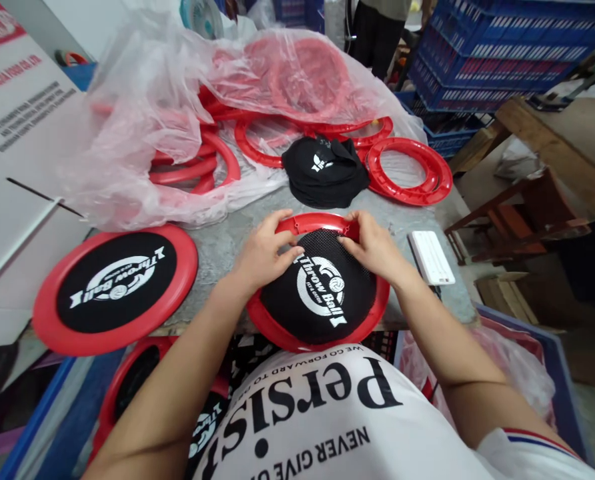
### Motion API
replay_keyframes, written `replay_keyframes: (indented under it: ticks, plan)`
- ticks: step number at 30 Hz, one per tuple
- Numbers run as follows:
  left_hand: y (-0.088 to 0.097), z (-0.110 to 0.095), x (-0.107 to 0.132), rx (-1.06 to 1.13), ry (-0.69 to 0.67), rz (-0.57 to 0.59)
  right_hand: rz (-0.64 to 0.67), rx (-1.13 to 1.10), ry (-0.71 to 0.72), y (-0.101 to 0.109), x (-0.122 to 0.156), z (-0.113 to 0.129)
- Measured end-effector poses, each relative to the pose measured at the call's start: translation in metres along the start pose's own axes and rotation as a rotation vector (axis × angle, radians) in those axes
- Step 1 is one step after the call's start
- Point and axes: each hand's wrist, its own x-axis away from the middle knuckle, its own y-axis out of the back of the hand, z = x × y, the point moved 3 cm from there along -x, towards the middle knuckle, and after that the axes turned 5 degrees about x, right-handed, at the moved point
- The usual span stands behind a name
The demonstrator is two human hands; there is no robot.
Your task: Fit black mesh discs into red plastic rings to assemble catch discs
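Note:
In front of my body lies a red plastic ring (317,221) with a black mesh cover (322,287) printed "Throw Ball" in white. The cover bulges in the ring, and its far edge leaves part of the red rim bare. My left hand (267,250) is closed at the ring's far left, thumb and forefinger at the cover's edge. Opposite it, my right hand (375,247) grips the far right of the rim, its thumb on the mesh. Some fingertips are hidden under the rim. A covered red disc (115,283) with the same print rests at left.
Behind my hands sit a pile of black covers (325,175), loose red rings (408,171) and a plastic bag (177,80) of rings. A white power bank (431,258) lies at right. Blue crates (502,53) stand farther back. Below the table edge are more discs and a blue bin (562,373).

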Motion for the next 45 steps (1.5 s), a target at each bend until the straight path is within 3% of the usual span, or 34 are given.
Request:
replay_keyframes:
  ticks: [3, 7, 12, 20, 30, 37, 45]
  plan:
    - [-0.007, 0.006, 0.009, -0.178, 0.034, 0.049, -0.009, -0.071, -0.062, -0.016, 0.009, -0.002]
    - [-0.016, 0.005, 0.016, -0.249, 0.117, 0.075, -0.008, -0.103, -0.097, -0.023, 0.012, -0.002]
    - [-0.017, -0.005, 0.011, -0.244, 0.173, 0.12, 0.003, -0.138, -0.08, -0.022, 0.011, -0.003]
    - [-0.024, -0.002, 0.01, -0.188, 0.198, 0.087, -0.033, -0.158, -0.073, -0.027, 0.014, -0.01]
    - [-0.017, -0.005, 0.005, 0.002, 0.295, 0.056, -0.023, -0.156, -0.094, -0.029, 0.014, -0.011]
    - [-0.024, -0.01, 0.005, -0.089, 0.252, 0.09, -0.033, -0.169, -0.078, -0.029, 0.015, -0.013]
    - [-0.03, -0.006, 0.007, -0.213, 0.217, -0.011, -0.04, -0.195, -0.063, -0.031, 0.014, -0.015]
